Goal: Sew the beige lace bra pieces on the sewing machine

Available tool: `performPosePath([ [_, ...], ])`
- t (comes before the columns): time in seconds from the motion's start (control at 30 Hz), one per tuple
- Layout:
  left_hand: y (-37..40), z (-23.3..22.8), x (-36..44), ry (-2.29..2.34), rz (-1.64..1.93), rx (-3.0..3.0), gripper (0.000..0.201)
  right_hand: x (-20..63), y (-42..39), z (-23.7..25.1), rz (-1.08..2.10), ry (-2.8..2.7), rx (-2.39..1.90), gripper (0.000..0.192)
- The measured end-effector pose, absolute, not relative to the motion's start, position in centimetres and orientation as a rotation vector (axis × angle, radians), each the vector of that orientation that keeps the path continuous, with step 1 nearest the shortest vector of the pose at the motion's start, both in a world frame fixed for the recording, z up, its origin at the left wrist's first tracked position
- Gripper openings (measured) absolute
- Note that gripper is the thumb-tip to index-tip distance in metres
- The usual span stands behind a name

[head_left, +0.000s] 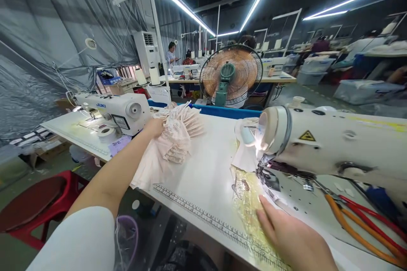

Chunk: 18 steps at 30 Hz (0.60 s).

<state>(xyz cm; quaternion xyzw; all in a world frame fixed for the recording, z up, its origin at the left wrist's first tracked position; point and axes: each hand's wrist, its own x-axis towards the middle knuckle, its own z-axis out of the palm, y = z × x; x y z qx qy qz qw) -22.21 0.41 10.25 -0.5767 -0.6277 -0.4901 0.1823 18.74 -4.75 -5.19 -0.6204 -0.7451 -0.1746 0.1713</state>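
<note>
Right now my left hand (154,127) is stretched far out, fingers closed on the top of the pink lace stack (170,144) at the far left edge of the counter (210,178). My right hand (292,237) lies flat and open on the yellowish lace piece (246,203), just in front of the presser foot (265,175) of the sewing machine (333,144).

My worry is the stack: part of it hangs over the counter edge, so a careless tug could drag several pieces off to the floor. With my attention on the left, my right fingertips sit near the needle area, and I judge that a risk if the machine runs. The orange-handled scissors (356,228) lie just beside my right hand, easy to knock.
</note>
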Motion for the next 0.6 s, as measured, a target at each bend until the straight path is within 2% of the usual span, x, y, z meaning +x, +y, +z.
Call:
performPosePath([
  [0.13, -2.0, 9.6, -23.1, -1.652, -1.548, -1.575, 0.016, 18.9, -4.5, -5.7, -0.491, -2.058, -1.696, 0.052],
  [0.27, -5.3, 8.6, -19.3, -1.362, -1.67, -1.672, 0.015, 18.3, -5.7, -7.7, -0.362, -1.939, -1.39, 0.048],
  [0.4, -8.4, 3.9, -12.9, -1.073, -1.64, -2.055, 0.012, 15.1, -9.1, -10.7, 0.139, -1.87, -0.941, 0.047],
  [0.53, -9.2, -4.0, -8.0, -0.902, -1.601, -2.455, 0.014, 12.1, -11.6, -12.7, 0.811, -1.807, -0.774, 0.05],
  [0.6, -8.8, -7.6, -6.9, -0.924, -1.606, -2.599, 0.017, 12.0, -12.3, -13.4, 1.035, -1.673, -0.719, 0.051],
])
